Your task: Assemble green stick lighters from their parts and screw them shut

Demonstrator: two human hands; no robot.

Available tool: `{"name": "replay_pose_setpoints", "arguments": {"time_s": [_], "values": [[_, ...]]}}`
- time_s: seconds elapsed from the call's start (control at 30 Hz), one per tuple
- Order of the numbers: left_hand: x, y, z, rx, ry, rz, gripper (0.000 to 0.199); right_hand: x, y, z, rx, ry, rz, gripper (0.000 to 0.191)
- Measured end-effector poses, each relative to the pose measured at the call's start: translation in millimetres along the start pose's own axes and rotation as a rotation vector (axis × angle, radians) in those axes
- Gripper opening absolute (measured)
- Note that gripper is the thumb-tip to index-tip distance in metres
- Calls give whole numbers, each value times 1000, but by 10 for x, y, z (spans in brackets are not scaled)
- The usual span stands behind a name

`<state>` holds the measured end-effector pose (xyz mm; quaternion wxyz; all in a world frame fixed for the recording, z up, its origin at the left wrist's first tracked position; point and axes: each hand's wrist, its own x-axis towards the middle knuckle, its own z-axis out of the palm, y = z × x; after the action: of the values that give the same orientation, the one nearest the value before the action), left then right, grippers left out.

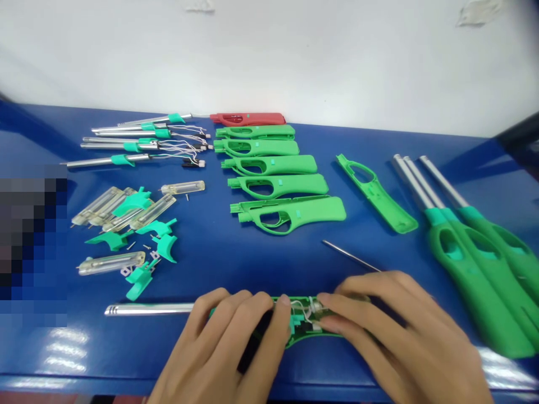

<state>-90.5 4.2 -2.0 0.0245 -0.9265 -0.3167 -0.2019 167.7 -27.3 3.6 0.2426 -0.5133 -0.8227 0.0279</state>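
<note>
A green lighter housing [301, 341] lies open-side up near the front edge, with white wires and a teal trigger piece inside. Its metal tube [147, 310] points left. My left hand [236, 336] is closed round the tube end of the housing, fingers over the inner parts. At the other end my right hand [391, 331] pinches with thumb and fingertips by a white collar, on what looks like a clear fuel tank mostly hidden beneath the fingers. Just beyond the right hand lies a thin metal screwdriver shaft [351, 255], its handle end hidden.
At left lie clear fuel tanks [112, 264], teal triggers [166, 247], small screws and wired metal tubes [105, 163]. Green housings [295, 213] and a red one [252, 119] line the middle. A single half shell [379, 202] and assembled lighters [480, 275] are at right.
</note>
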Motion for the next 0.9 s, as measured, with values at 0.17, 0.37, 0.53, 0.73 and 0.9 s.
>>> {"name": "replay_pose_setpoints", "arguments": {"time_s": [0.17, 0.37, 0.53, 0.73, 0.9], "values": [[28, 22, -2, 17, 58, -19, 27, -50, 62, -5, -51, -40, -37, 21], [31, 24, 41, -3, 64, -9, 28, -129, 26, -9, -5, -54, 10, 36], [57, 23, 30, -12, 73, -29, 24, -123, -2, 14, 39, -15, 39, 36], [55, 45, 17, -45, 42, -58, 24, -147, -11, 13, -32, -37, 46, 44], [90, 59, 17, -59, 47, -56, 30, -181, -35, 42, -75, 16, 71, 48]]}}
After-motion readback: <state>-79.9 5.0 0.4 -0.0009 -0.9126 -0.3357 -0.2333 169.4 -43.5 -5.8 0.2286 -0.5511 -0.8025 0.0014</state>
